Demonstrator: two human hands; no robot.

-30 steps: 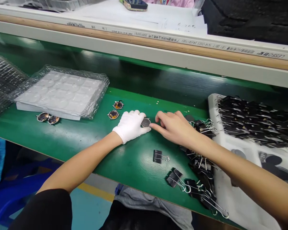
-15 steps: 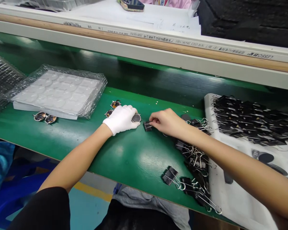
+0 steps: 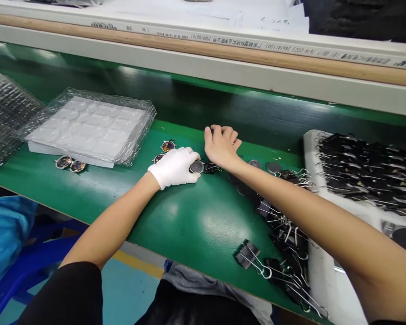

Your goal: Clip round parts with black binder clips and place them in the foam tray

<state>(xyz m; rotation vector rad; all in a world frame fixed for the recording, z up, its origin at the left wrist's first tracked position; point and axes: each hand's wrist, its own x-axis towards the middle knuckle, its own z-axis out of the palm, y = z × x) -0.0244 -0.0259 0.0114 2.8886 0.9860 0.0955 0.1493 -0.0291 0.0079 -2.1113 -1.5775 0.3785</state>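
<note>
My left hand (image 3: 176, 167), in a white glove, rests on the table. Its thumb and fingers close around the edge of a round dark disc with a pale rim (image 3: 196, 167). Just right of the disc sits a black binder clip (image 3: 210, 168), close to or touching it. My bare right hand (image 3: 223, 145) is lifted behind the clip, fingers apart and holding nothing. Round sunglasses (image 3: 168, 145) with amber-dark lenses show partly behind the glove. Beneath and beside my right forearm lie dark round discs (image 3: 274, 168) and loose binder clips (image 3: 247, 253).
Clear plastic trays (image 3: 135, 131) with a white moulded insert stand at left, another clear stack (image 3: 6, 122) beyond. Sunglasses (image 3: 70, 164) lie before them. A white tray (image 3: 320, 253) with rows of binder clips (image 3: 368, 167) is at right. A raised ledge (image 3: 203, 58) runs behind.
My right hand has let go of the binder clip and moved up and away, its fingers opening. The clip now sits against or near the disc in my left hand. The view has shifted slightly.
</note>
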